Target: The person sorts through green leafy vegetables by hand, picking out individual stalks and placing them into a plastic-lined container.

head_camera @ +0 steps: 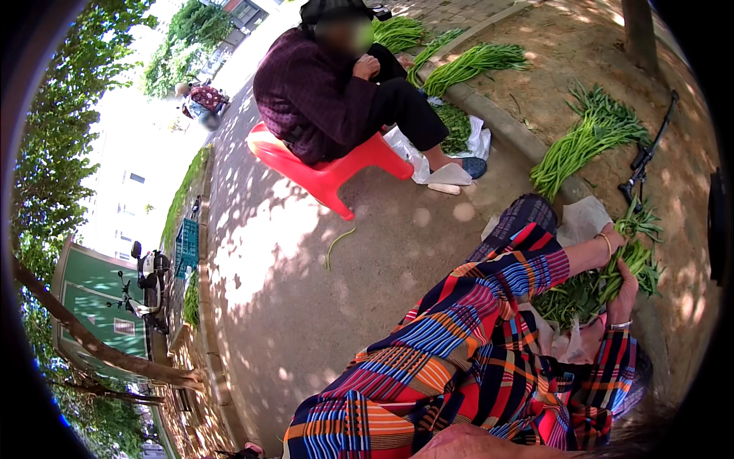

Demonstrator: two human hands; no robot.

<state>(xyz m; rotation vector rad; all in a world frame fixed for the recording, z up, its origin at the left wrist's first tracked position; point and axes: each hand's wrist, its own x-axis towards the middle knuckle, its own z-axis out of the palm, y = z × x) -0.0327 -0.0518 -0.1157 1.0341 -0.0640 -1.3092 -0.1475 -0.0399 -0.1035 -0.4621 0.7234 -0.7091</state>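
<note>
My left hand [615,236], with a gold bracelet at its wrist, is closed around leafy green stems [639,225]. Just below it, my right hand [625,291] wraps a bunch of green stalks [633,256], thumb and fingers around them. The two hands are close together, and their fingertips are partly hidden. Beneath them, loose picked leaves [567,298] lie heaped on pale plastic bags [573,341] between my knees. Beyond my knee, a large bundle of long-stemmed greens [590,137] rests across the concrete kerb [510,129].
Opposite, a person [321,97] sits on a red plastic stool [332,172], beside leaves [453,123] on plastic sheeting. More bundled greens [476,66] lie along the kerb. A black folding stick [648,152] lies on the soil. A scooter [150,284] and blue crate [187,246] stand across the pavement.
</note>
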